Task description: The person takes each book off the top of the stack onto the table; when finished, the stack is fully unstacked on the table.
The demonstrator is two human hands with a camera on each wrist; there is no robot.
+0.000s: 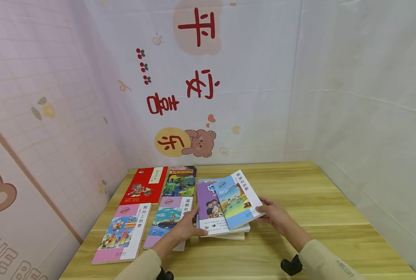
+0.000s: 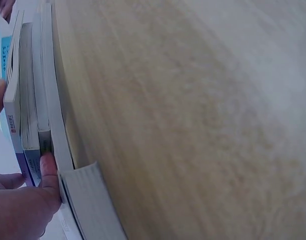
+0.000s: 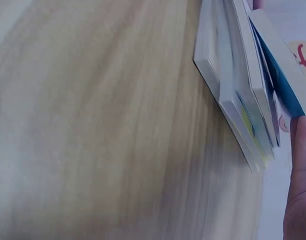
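A blue-and-white picture-cover book [image 1: 237, 200] lies tilted over a purple-and-white book [image 1: 208, 206], at the top of a small stack. My right hand [image 1: 276, 216] pinches the blue book at its lower right edge, thumb on the cover. In the right wrist view, that book's edge [image 3: 280, 65] stands at an angle, raised from the books below. My left hand [image 1: 185, 229] grips the stack's near left corner, its thumb on the purple book. The left wrist view shows its fingers [image 2: 48, 170] against the spines of the stacked books [image 2: 30, 90].
Left of the stack lie a whale-story book [image 1: 169, 219] and a pink-and-white book [image 1: 123, 233]. Behind them are a red book [image 1: 144, 184] and a green dinosaur book [image 1: 179, 181]. The wooden table [image 1: 316, 202] meets a printed cloth wall [image 1: 257, 97] at its far edge.
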